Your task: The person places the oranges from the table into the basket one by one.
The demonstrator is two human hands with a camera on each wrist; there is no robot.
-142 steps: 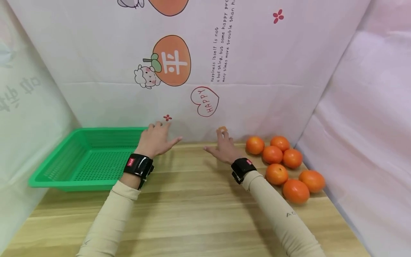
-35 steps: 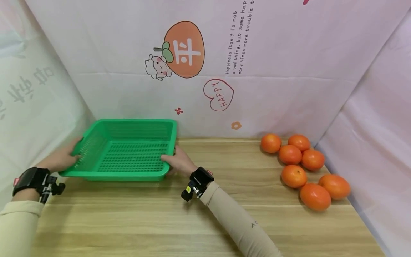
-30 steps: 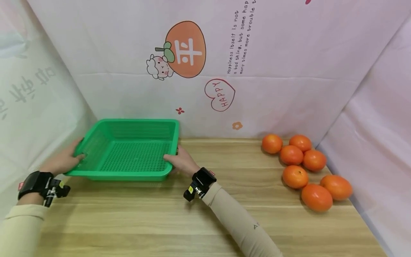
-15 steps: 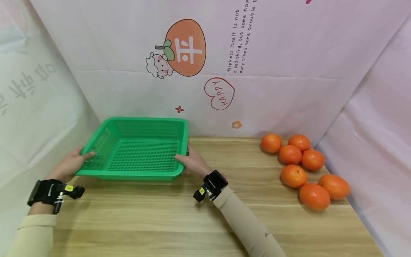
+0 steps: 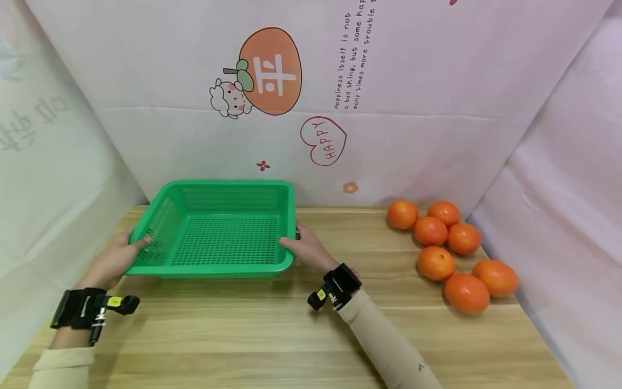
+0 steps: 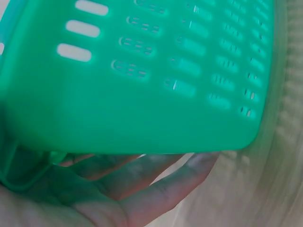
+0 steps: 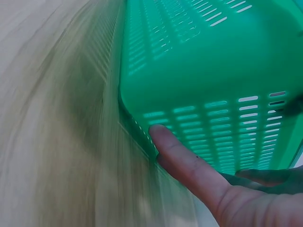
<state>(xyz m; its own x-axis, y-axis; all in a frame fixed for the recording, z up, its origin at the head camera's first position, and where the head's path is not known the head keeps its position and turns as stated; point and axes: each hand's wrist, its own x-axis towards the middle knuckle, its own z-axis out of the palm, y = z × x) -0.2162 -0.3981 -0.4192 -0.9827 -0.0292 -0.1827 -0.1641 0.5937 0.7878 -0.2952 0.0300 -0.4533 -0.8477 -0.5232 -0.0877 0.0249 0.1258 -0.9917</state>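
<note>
Head view: green basket (image 5: 218, 232) held between left hand (image 5: 114, 259) and right hand (image 5: 308, 251), one on each side rim for balance, over the table (image 5: 272, 335) left of seven oranges (image 5: 452, 248).

Left wrist: fingers (image 6: 156, 184) cupped under the rim, bearing weight.

Right wrist: thumb (image 7: 184, 161) pressed on the wall, fingers curled behind.

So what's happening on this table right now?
A person is holding a green plastic basket with both hands: the left hand grips its left rim and the right hand grips its right rim, thumbs over the edge and fingers underneath. The basket has nothing in it and sits towards the left of the wooden table. Seven oranges lie in a loose cluster on the right side of the table, untouched, well apart from the basket.
</note>
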